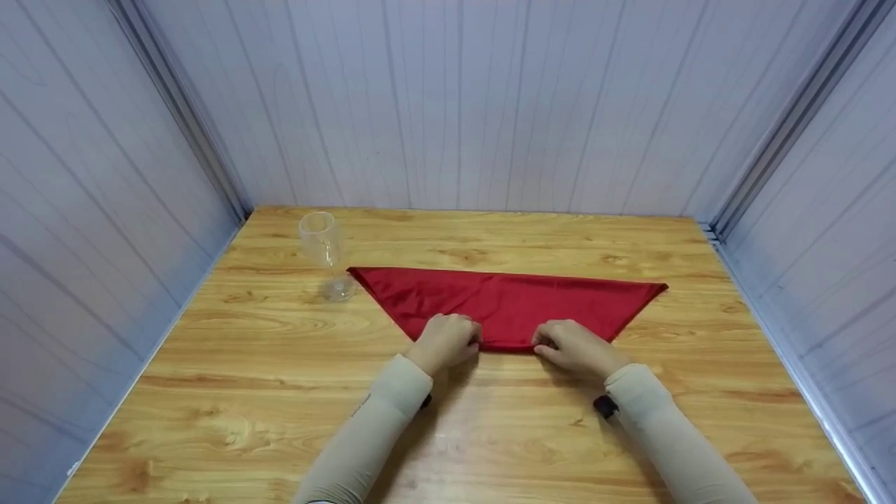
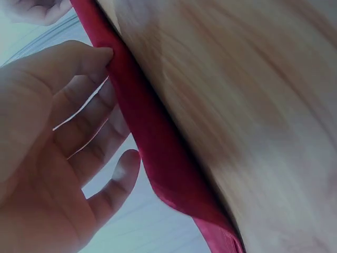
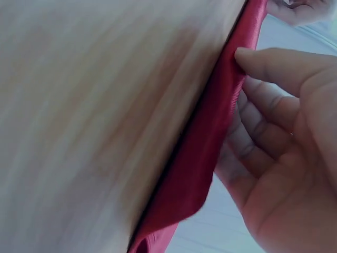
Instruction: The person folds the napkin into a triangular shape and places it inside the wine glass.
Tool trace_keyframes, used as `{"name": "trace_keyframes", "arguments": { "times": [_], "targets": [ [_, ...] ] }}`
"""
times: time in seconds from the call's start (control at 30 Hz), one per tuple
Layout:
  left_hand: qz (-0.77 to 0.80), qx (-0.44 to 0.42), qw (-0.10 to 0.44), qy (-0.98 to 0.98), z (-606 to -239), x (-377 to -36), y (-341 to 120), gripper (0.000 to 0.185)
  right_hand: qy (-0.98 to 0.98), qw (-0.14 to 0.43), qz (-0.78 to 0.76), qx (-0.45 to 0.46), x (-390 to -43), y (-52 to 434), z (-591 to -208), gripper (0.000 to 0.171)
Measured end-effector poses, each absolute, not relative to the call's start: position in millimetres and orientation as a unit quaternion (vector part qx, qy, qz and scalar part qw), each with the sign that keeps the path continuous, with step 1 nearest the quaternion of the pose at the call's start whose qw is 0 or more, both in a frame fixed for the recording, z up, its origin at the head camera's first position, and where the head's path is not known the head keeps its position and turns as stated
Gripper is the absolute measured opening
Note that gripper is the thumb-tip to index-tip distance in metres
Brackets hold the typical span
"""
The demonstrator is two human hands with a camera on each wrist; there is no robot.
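A red cloth (image 1: 504, 301) lies folded into a wide triangle on the wooden table (image 1: 280, 392), with its blunt folded point towards me. My left hand (image 1: 448, 339) pinches the left end of that near fold, and my right hand (image 1: 570, 346) pinches the right end. In the left wrist view the thumb and fingers of the left hand (image 2: 108, 79) close on the red cloth's edge (image 2: 158, 147). The right wrist view shows the right hand (image 3: 242, 74) holding the cloth's edge (image 3: 205, 158) the same way.
A clear stemmed glass (image 1: 322, 241) stands upright at the table's back left, its foot just beside the cloth's left corner. Pale panelled walls (image 1: 448, 105) close the table in at the back and on both sides.
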State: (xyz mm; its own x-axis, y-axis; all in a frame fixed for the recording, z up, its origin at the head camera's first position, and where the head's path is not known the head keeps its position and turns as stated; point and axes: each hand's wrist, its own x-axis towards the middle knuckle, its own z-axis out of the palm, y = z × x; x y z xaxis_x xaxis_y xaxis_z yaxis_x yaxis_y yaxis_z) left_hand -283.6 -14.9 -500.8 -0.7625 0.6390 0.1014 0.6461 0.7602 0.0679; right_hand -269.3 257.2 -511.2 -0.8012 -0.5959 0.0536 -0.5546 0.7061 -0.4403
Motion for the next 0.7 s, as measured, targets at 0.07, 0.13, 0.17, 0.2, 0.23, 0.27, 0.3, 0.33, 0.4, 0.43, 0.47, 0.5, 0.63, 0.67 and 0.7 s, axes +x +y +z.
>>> {"name": "trace_keyframes", "arguments": {
  "times": [0.07,0.13,0.17,0.2,0.23,0.27,0.3,0.33,0.4,0.43,0.47,0.5,0.63,0.67,0.7],
  "targets": [
    [-0.051,-0.339,0.034,-0.939,-501.7,-283.8,-14.5,0.008,0.921,0.047,-0.228,-0.314,-270.0,257.8,-511.1,0.006],
    [-0.053,-0.335,0.035,-0.94,-503.0,-284.2,-14.3,0.008,0.918,0.048,-0.236,-0.315,-270.7,258.5,-511.3,0.006],
    [-0.056,-0.332,0.034,-0.941,-503.6,-284.5,-14.3,0.009,0.917,0.048,-0.238,-0.317,-271.1,258.9,-511.5,0.006],
    [-0.059,-0.33,0.035,-0.942,-504.2,-285.0,-14.2,0.009,0.916,0.048,-0.241,-0.318,-271.4,259.2,-511.5,0.006],
    [-0.062,-0.327,0.035,-0.942,-504.6,-285.6,-14.1,0.009,0.915,0.048,-0.243,-0.319,-271.7,259.6,-511.4,0.005],
    [-0.064,-0.325,0.035,-0.943,-504.8,-286.1,-14.0,0.009,0.914,0.047,-0.244,-0.32,-272.0,259.8,-511.4,0.005],
    [-0.067,-0.321,0.035,-0.944,-504.9,-286.7,-13.8,0.009,0.914,0.045,-0.243,-0.322,-272.4,259.9,-511.3,0.004],
    [-0.07,-0.318,0.035,-0.945,-505.1,-287.4,-13.7,0.009,0.914,0.043,-0.243,-0.322,-272.7,259.8,-511.1,0.004],
    [-0.077,-0.31,0.032,-0.947,-505.0,-288.3,-13.3,0.008,0.917,0.04,-0.242,-0.316,-273.1,259.5,-510.7,0.004],
    [-0.079,-0.307,0.029,-0.948,-505.1,-288.8,-13.0,0.007,0.919,0.04,-0.242,-0.31,-273.2,259.3,-510.5,0.003],
    [-0.082,-0.304,0.028,-0.949,-505.4,-289.1,-12.8,0.007,0.921,0.039,-0.241,-0.304,-273.2,259.2,-510.4,0.002],
    [-0.085,-0.301,0.026,-0.949,-505.6,-289.4,-12.5,0.006,0.924,0.039,-0.239,-0.297,-273.2,259.1,-510.3,0.002],
    [-0.092,-0.29,0.026,-0.952,-505.9,-289.7,-11.2,0.006,0.935,0.024,-0.22,-0.276,-272.8,258.1,-510.9,0.004],
    [-0.093,-0.29,0.029,-0.952,-505.5,-289.7,-10.7,0.007,0.937,0.013,-0.212,-0.276,-272.7,257.8,-511.2,0.005],
    [-0.093,-0.292,0.033,-0.951,-505.2,-289.7,-10.1,0.007,0.939,0.004,-0.207,-0.275,-272.7,257.7,-511.4,0.006]
  ]
}}
